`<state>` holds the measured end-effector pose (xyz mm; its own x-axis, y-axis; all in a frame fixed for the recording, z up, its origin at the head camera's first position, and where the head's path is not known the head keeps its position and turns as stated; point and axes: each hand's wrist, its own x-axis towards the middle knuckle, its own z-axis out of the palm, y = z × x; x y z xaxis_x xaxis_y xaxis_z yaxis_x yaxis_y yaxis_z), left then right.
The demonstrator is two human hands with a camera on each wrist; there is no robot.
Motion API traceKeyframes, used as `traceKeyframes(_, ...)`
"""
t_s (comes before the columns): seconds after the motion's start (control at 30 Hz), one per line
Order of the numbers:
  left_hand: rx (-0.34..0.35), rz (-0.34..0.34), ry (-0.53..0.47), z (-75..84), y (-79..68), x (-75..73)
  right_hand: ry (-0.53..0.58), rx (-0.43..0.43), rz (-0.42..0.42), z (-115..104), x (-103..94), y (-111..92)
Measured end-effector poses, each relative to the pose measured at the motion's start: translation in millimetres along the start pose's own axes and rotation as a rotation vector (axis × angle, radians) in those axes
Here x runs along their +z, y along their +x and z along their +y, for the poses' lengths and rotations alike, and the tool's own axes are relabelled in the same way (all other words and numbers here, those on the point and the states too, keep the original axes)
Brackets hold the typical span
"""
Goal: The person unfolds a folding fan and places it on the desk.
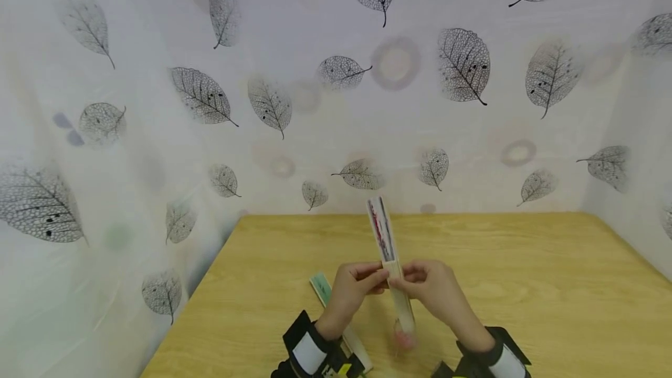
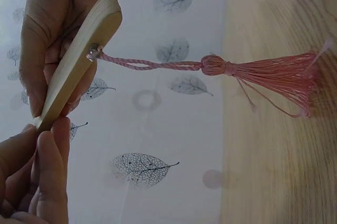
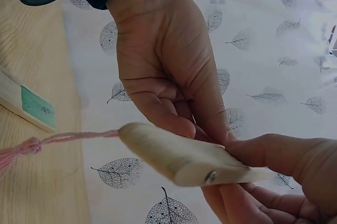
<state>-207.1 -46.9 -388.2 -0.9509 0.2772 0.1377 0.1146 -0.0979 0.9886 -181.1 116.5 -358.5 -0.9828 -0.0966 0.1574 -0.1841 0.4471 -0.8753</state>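
A folded hand fan (image 1: 382,229) stands nearly upright, tilted a little to the left, between both hands above the table. Its upper part shows printed paper edges in red and dark grey; the lower part is pale sticks. My left hand (image 1: 350,289) pinches it near mid-length from the left. From the right, my right hand (image 1: 433,289) pinches it at about the same height, with both thumbs close together. At the rivet end of the guard (image 2: 79,60), a pink tassel (image 2: 274,74) hangs from a twisted cord.
A second folded fan (image 1: 321,287) with a green end lies on the wooden table (image 1: 499,273), partly hidden behind the left forearm. Leaf-patterned white sheeting (image 1: 294,150) encloses the table's back and sides. Black bands (image 1: 310,349) with cameras sit on both wrists.
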Motion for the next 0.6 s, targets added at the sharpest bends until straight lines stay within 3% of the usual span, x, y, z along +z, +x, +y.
traceKeyframes(0.6, -0.017, -0.039, 0.026, -4.8, -1.4, -0.9, -0.014, 0.014, 0.027, 2.9, 6.0, 0.0)
